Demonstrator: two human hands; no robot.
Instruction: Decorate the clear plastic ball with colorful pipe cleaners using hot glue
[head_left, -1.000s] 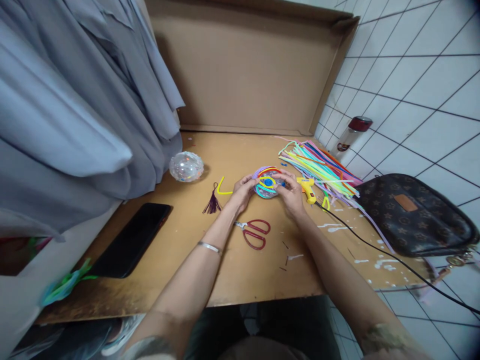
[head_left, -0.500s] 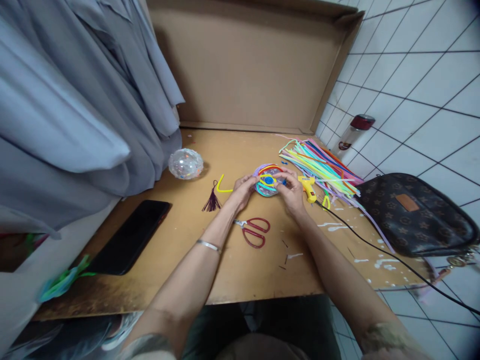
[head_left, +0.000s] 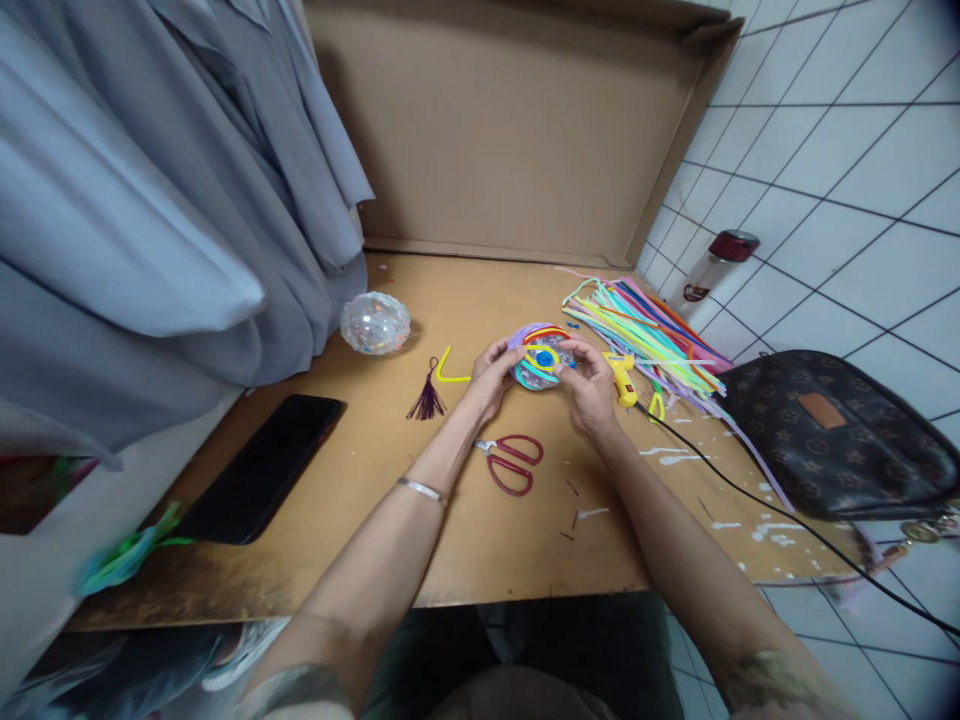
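Left grip (head_left: 493, 378), right grip (head_left: 592, 387) around ball (head_left: 543, 360)

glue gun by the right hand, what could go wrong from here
The yellow glue gun lies close beside the right hand; if it is hot, a small sideways move might burn the fingers. Its black cord runs off the table's right side, so a snag could drag the gun. The clear ball on the left looks round enough to roll if bumped.

Tiled-wall craft corner with cluttered wooden table (head_left: 360, 520)
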